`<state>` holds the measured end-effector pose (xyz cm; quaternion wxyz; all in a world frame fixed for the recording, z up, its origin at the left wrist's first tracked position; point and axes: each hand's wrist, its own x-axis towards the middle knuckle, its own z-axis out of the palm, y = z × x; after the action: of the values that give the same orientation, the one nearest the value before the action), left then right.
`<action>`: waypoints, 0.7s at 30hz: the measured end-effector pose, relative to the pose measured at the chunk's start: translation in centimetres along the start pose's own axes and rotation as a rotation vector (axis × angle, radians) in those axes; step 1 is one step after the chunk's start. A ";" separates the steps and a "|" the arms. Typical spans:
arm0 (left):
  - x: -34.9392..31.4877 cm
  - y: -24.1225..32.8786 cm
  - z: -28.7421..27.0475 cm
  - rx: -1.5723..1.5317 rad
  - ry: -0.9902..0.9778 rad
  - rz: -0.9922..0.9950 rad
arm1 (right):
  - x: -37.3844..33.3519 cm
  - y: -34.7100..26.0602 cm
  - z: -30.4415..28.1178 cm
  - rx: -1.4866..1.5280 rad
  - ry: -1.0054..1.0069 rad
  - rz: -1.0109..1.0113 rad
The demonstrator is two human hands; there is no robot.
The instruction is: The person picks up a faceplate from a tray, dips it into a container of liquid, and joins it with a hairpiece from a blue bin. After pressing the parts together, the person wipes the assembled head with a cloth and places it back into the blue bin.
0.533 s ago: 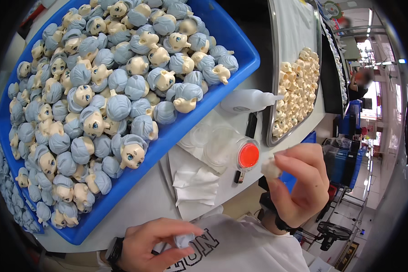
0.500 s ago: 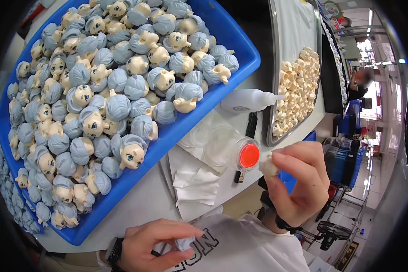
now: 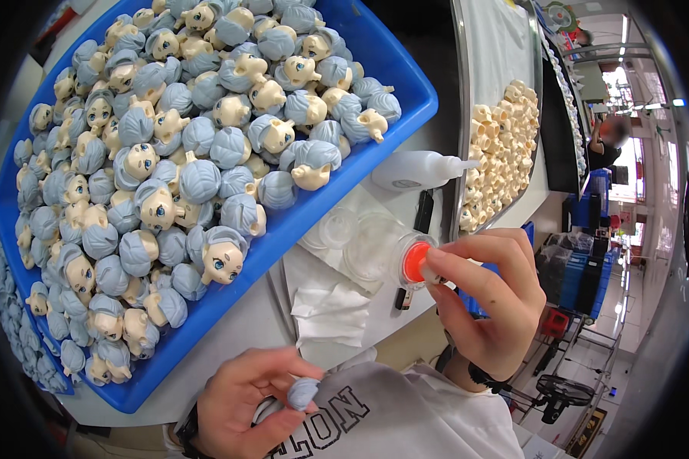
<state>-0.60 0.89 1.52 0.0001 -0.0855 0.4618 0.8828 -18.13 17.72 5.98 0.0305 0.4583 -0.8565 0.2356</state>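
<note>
Between the thumb and fingers of my right hand [image 3: 501, 294] is a small cream doll face piece [image 3: 433, 272], mostly covered by the fingertips. It is at the edge of a round clear jar with a red top surface [image 3: 415, 261]; I cannot tell whether they touch. Low in front of my shirt, my left hand [image 3: 241, 402] pinches a grey-blue doll hair piece [image 3: 303, 392]. A large blue bin [image 3: 283, 243] at the left is heaped with doll heads [image 3: 223, 256] with grey-blue hair and cream faces.
A white squeeze bottle [image 3: 413, 170] lies beside clear round containers [image 3: 367, 245] and a black marker-like stick [image 3: 424, 212]. Folded white tissue [image 3: 331, 315] rests on the table. At the right, a metal tray [image 3: 458, 153] holds many cream face pieces [image 3: 505, 145]. Another person [image 3: 608, 141] is farther off.
My right hand has moved left, bringing the face piece to the red-topped jar. My left hand has shifted slightly, and the hair piece in it has moved a little left and up.
</note>
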 end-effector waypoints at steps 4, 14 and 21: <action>0.6 -0.9 -1.1 0.124 -0.072 0.024 | -0.8 0.4 0.0 0.023 0.036 0.052; 0.3 -0.5 -0.6 -0.202 0.244 -0.068 | -2.4 -0.2 1.8 0.351 0.360 -0.065; 0.6 -1.6 -2.2 -0.135 -0.023 0.057 | -1.6 -4.2 5.2 0.619 0.137 -0.192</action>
<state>-0.71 -0.09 -1.10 -0.0257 -0.0618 0.4035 0.9125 -12.95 14.72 2.51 -0.0305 0.5077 -0.6930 0.5110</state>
